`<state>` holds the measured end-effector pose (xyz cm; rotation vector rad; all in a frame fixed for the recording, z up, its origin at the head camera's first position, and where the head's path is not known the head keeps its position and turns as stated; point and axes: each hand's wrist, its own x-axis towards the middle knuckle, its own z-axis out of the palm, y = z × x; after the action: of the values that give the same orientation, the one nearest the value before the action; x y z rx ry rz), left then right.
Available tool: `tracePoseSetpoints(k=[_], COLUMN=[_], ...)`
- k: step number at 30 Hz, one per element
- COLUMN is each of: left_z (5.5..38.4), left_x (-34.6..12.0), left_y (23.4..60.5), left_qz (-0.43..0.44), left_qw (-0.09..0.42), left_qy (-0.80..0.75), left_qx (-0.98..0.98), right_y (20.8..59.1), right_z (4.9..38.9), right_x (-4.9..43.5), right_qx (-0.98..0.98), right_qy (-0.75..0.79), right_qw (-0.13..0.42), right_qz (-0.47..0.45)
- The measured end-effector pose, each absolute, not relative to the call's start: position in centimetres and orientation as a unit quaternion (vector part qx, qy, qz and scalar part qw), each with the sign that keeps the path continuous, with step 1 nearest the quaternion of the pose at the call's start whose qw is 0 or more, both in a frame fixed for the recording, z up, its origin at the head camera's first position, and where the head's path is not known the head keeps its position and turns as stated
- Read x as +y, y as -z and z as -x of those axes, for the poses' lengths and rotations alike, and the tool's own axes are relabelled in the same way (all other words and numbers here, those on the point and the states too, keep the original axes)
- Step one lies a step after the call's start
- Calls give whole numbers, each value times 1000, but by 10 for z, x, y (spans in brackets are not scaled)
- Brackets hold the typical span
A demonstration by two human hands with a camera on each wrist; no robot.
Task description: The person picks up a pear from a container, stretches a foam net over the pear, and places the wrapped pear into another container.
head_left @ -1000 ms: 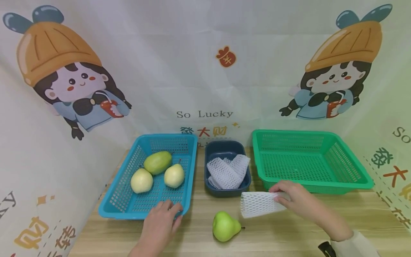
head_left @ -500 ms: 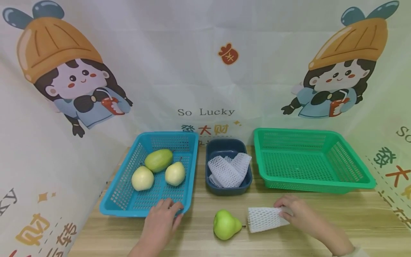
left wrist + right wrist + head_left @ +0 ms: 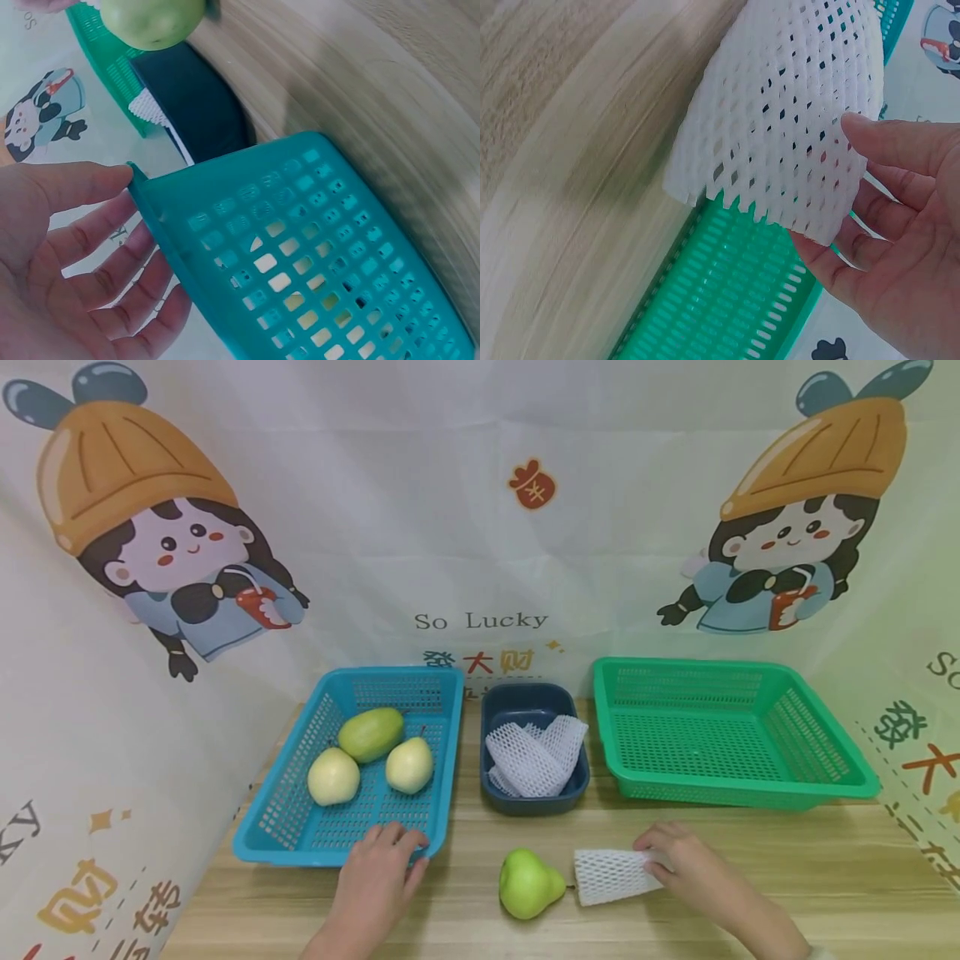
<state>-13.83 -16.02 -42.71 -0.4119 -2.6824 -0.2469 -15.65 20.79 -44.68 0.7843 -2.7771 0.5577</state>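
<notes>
My right hand (image 3: 690,864) pinches a white foam fruit net (image 3: 611,877) by its right end, thumb on one side and fingers on the other. The net's left end sits right by the stem of a green pear (image 3: 528,883), which lies on its side on the table. With the left hand (image 3: 378,877) I hold the near rim of a blue basket (image 3: 285,862); in the left wrist view the thumb (image 3: 101,184) lies at the rim's corner and the fingers reach behind it. Inside that basket are two pale round pears (image 3: 333,777) and a green oval fruit (image 3: 371,735).
Between the baskets stands a dark blue box (image 3: 534,806) with more white foam nets (image 3: 528,758) in it. A green basket (image 3: 738,793) stands at the back right. The wooden table (image 3: 465,935) meets a printed cloth backdrop (image 3: 450,510) behind and at both sides.
My right hand has brought the foam net down toward me, and its left end is now beside the pear's stem. The left hand has stayed at the blue basket's rim.
</notes>
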Motion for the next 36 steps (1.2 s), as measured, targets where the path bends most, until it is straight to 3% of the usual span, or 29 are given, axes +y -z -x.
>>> tracePoseSetpoints(k=[4,7,11,13,20,36], left_z=[139,139,140,139,138,159], left_x=[-157,-153,-142,-136,-114,-98], left_y=[424,423,424,426,440,494], left_qz=[146,166,237,286,364,236], left_qw=[198,224,279,275,128,-103], left_qy=[88,88,121,145,218,501], left_qx=[-965,-956,-923,-906,-897,-827], right_y=[449,449,448,448,449,449], right_z=[157,158,158,158,158,159], right_x=[203,200,199,198,197,196], right_qx=[-938,-938,-940,-940,-940,-938], right_qy=[-186,-187,-187,-187,-186,-192], right_qw=[109,111,109,111,114,127], right_qz=[-270,-269,-263,-262,-262,-261])
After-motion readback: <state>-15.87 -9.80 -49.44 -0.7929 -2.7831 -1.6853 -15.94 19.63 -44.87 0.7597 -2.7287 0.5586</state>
